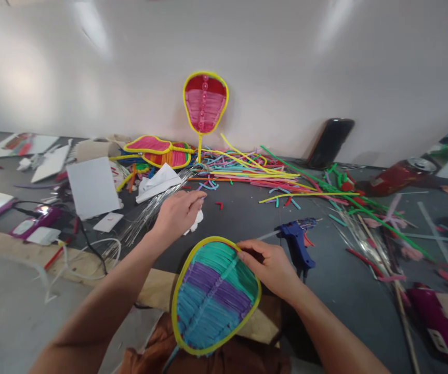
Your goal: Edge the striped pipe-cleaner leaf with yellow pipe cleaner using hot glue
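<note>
Currently at the near edge of the surface [239,218]: a fuzzy teal, purple and blue panel [216,301] with a yellow rim, tilted above the person's lap, its stem pointing down and left. Right hand [273,267] pinches it at the upper right rim, thumb on the front face. Left hand [179,213] is out over the surface, fingers curled in, tips by some short clippings [210,184]; cannot tell whether a snippet is between them.

Step in hand, by my reading: panel steadied on one side, small pieces attended to on the other. Next move probably calls for a precise fingertip pinch at left and a light rim grip at right, so the soft rows are not crushed.

Nearby: blue glue gun [296,244] just right of the right hand, clear stick at its back. Pink-and-red panel [206,106] upright on its stem before the wall.

Containers: one red drink can [395,179], far right, beside tangled green stems [339,179]; contents out of sight. No other container made out with certainty.
</note>
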A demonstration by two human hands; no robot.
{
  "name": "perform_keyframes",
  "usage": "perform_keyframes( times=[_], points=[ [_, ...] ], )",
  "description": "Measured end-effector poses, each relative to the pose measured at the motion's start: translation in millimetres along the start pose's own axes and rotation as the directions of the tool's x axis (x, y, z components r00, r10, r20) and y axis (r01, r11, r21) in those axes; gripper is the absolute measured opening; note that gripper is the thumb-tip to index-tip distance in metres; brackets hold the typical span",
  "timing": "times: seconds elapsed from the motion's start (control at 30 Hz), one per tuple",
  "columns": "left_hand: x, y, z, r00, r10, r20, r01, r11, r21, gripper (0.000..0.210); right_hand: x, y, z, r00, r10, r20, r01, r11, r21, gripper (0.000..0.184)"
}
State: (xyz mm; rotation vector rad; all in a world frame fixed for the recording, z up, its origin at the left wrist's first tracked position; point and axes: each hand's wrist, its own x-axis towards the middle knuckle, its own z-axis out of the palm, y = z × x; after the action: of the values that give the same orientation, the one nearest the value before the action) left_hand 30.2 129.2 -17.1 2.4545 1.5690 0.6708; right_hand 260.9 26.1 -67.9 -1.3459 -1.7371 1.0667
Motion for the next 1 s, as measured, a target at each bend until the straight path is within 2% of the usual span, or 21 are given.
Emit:
perform_keyframes(
  times=[0.1, 0.2, 0.27, 0.33, 0.43, 0.5, 0.57, 0.67, 0.73, 0.87, 1.0],
  points=[
    [-7, 6, -2.8, 0.997, -0.073, 0.017, 0.074, 0.995, -0.069, 0.032, 0, -1, 0, 1.000, 0.003, -0.008, -0.003, 1.000, -0.003, 0.018],
    [-12, 9, -2.3, 0.990, 0.019, 0.136, 0.008, 0.980, -0.198, 0.039, 0, 0, 0, 1.000, 0.011, -0.004, -0.011, 1.000, 0.003, 0.018],
    [-16, 11, -1.5, 0.966, 0.063, 0.250, 0.014, 0.955, -0.296, 0.037, 0, 1, 0, 1.000, 0.013, -0.003, -0.013, 1.000, 0.002, 0.018],
    [-22, 11, -1.7, 0.922, 0.044, 0.385, 0.114, 0.919, -0.378, 0.035, 0, 2, 0, 1.000, 0.014, -0.006, -0.014, 1.000, 0.005, 0.018],
    [-36, 6, -3.7, 0.812, 0.025, 0.583, 0.317, 0.820, -0.476, 0.044, 0, 3, 1, 0.999, 0.033, -0.001, -0.033, 0.999, 0.031, 0.018],
    [-46, 1, -4.8, 0.745, 0.012, 0.667, 0.448, 0.732, -0.513, 0.059, 0, 2, 1, 0.999, 0.053, 0.003, -0.053, 0.996, 0.069, 0.018],
    [-56, -3, -5.0, 0.701, -0.017, 0.713, 0.566, 0.622, -0.542, 0.067, -1, 1, 2, 0.997, 0.073, 0.003, -0.073, 0.991, 0.116, 0.018],
    [-67, -1, -6.0, 0.698, -0.074, 0.712, 0.656, 0.465, -0.595, 0.069, -1, -1, 2, 0.994, 0.107, 0.008, -0.107, 0.978, 0.180, 0.019],
    [-71, 4, -9.2, 0.712, -0.115, 0.693, 0.667, 0.419, -0.616, 0.072, 0, -2, 1, 0.992, 0.123, 0.012, -0.123, 0.966, 0.228, 0.021],
    [-72, 18, -23.4, 0.727, -0.172, 0.665, 0.669, 0.395, -0.630, 0.076, 0, -4, -3, 0.993, 0.122, 0.007, -0.117, 0.941, 0.318, 0.025],
    [-65, 25, -34.5, 0.757, -0.141, 0.638, 0.633, 0.400, -0.663, 0.063, -2, -7, -12, 0.991, 0.128, -0.040, -0.105, 0.927, 0.359, 0.026]
  ],
)
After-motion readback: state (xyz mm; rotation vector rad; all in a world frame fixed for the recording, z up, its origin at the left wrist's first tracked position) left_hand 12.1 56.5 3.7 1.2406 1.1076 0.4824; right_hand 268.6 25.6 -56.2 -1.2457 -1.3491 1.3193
